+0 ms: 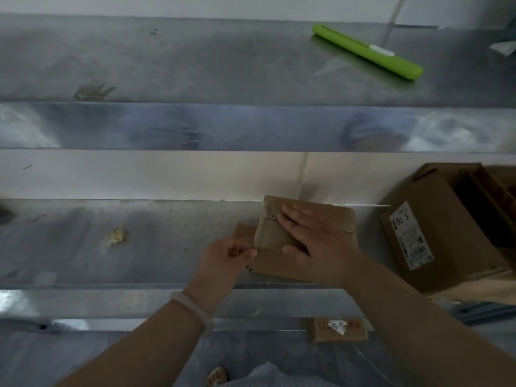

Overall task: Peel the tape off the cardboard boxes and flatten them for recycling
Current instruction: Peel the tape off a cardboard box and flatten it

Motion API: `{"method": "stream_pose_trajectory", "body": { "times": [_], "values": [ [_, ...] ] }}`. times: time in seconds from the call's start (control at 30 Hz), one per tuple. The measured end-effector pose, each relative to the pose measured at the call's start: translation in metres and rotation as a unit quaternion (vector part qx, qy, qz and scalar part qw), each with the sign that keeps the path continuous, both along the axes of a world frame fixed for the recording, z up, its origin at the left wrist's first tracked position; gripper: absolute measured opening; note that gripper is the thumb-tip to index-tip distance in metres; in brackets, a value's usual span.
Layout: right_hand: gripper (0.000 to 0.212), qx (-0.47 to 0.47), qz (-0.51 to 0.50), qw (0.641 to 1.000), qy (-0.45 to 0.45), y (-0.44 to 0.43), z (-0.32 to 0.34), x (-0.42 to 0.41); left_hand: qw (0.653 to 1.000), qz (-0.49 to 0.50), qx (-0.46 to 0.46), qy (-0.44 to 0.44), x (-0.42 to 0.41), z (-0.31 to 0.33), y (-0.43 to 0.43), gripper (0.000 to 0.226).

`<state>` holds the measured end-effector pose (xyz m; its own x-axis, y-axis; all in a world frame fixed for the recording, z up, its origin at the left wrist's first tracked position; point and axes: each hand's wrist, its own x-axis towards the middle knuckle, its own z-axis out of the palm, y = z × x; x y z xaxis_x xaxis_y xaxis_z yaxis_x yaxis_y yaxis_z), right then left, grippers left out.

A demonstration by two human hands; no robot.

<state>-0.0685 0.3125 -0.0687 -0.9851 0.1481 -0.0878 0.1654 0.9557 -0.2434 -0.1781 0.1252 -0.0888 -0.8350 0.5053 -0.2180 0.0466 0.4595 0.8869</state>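
The box cutter point(367, 51) is bright green with a small white part. The flat cardboard box point(272, 234) is brown, and so is the bigger box point(446, 219), which has a white label point(411, 236) (black marks on it). The metal shelf point(139, 247) is shiny grey.

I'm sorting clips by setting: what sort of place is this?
Likely a stockroom or back-of-shop work area: bare steel shelves, a shipping-labelled cardboard box, and a green cutter.
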Motion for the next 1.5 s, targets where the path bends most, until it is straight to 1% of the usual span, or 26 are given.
{"method": "stream_pose_trajectory", "body": {
  "times": [0.13, 0.23, 0.3, 0.43, 0.5, 0.57, 0.6, 0.7, 0.77, 0.83, 0.93, 1.1, 1.17, 1.23, 1.3, 1.37, 1.4, 1.43, 1.5],
  "values": [
    [0.067, -0.006, 0.001, 1.0, 0.01, 0.0, -0.002, 0.0, 0.998, -0.013, -0.038, 0.057, 0.004, 0.002, 0.0, 0.016],
    [0.069, -0.003, 0.004, 1.0, 0.014, 0.001, -0.002, 0.001, 0.996, -0.034, -0.058, 0.057, 0.006, 0.006, -0.003, 0.017],
    [0.071, -0.007, 0.008, 1.0, 0.015, 0.001, -0.002, 0.002, 0.994, -0.056, -0.065, 0.074, 0.004, 0.013, -0.004, 0.02],
    [0.068, -0.016, 0.007, 1.0, 0.018, 0.003, -0.001, 0.002, 0.979, -0.078, -0.065, 0.179, 0.003, 0.027, 0.0, 0.021],
    [0.068, -0.019, 0.009, 1.0, 0.02, 0.003, -0.001, 0.003, 0.97, -0.049, -0.067, 0.23, 0.0, 0.03, 0.002, 0.017],
    [0.068, -0.017, 0.019, 0.999, 0.02, 0.001, -0.001, 0.005, 0.966, -0.004, -0.036, 0.258, -0.01, 0.034, 0.005, 0.015],
    [0.068, -0.014, 0.023, 0.999, 0.021, 0.0, -0.002, 0.005, 0.961, 0.0, -0.022, 0.276, -0.016, 0.036, 0.006, 0.014],
    [0.067, -0.012, 0.023, 0.999, 0.03, 0.0, -0.002, 0.006, 0.94, -0.038, -0.012, 0.339, -0.027, 0.04, 0.011, 0.014],
    [0.067, -0.018, 0.021, 0.999, 0.032, 0.001, -0.002, 0.006, 0.93, -0.059, -0.003, 0.363, -0.029, 0.04, 0.013, 0.016],
    [0.066, -0.019, 0.025, 0.999, 0.031, 0.002, -0.002, 0.005, 0.935, -0.086, 0.016, 0.345, -0.028, 0.036, 0.014, 0.019],
    [0.066, -0.007, 0.029, 0.999, 0.032, 0.003, -0.003, 0.004, 0.942, -0.127, 0.033, 0.31, -0.024, 0.027, 0.014, 0.032],
    [0.067, -0.007, 0.032, 0.999, 0.029, 0.003, -0.003, 0.005, 0.939, -0.117, 0.038, 0.322, -0.031, 0.021, 0.021, 0.04],
    [0.067, -0.006, 0.031, 0.999, 0.03, 0.003, -0.003, 0.006, 0.943, -0.108, 0.041, 0.311, -0.035, 0.022, 0.026, 0.044],
    [0.067, -0.006, 0.028, 0.999, 0.027, 0.003, -0.002, 0.007, 0.957, -0.076, 0.049, 0.276, -0.037, 0.021, 0.032, 0.042],
    [0.066, -0.006, 0.025, 0.999, 0.029, 0.003, -0.001, 0.006, 0.977, -0.016, 0.067, 0.202, -0.036, 0.015, 0.039, 0.031],
    [0.066, -0.005, 0.022, 0.999, 0.03, 0.002, 0.0, 0.005, 0.989, 0.027, 0.079, 0.125, -0.034, 0.008, 0.044, 0.024],
    [0.066, -0.006, 0.022, 0.999, 0.029, 0.002, 0.002, 0.005, 0.991, 0.024, 0.074, 0.113, -0.033, 0.006, 0.044, 0.022],
    [0.067, -0.011, 0.021, 0.999, 0.026, 0.002, 0.003, 0.005, 0.99, 0.004, 0.067, 0.12, -0.034, 0.006, 0.042, 0.023],
    [0.067, -0.023, 0.02, 0.999, 0.018, 0.002, 0.005, 0.005, 0.981, -0.073, 0.054, 0.17, -0.038, 0.011, 0.034, 0.028]
  ]
}}
